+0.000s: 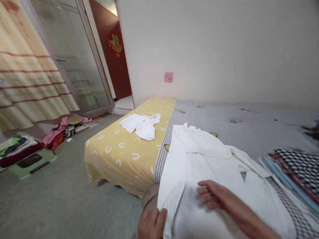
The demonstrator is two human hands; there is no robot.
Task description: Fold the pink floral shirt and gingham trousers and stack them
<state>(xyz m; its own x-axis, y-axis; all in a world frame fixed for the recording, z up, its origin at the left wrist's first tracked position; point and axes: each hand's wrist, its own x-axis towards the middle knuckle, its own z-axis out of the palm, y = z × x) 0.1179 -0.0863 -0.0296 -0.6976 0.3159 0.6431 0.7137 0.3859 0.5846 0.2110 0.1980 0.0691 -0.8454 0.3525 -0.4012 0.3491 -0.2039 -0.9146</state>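
A white long-sleeved shirt (209,169) lies spread on the checked part of the bed, one sleeve stretched along its left side toward me. My left hand (151,223) is closed on the end of that sleeve, low in the view. Over the shirt's middle is my right hand (211,196), its fingers apart, slightly curled and a little blurred, with nothing in them. Whether it touches the cloth I cannot tell. Another white cloth piece (144,126), bunched at its right, rests on the yellow bedding.
Yellow bedding (109,159) covers the bed's left part, grey checked bedding (199,116) the right. Folded clothes (296,176) are stacked at the right. On the floor at left stand a green stool (37,162) with clothes on it and a pile of pink items (57,131).
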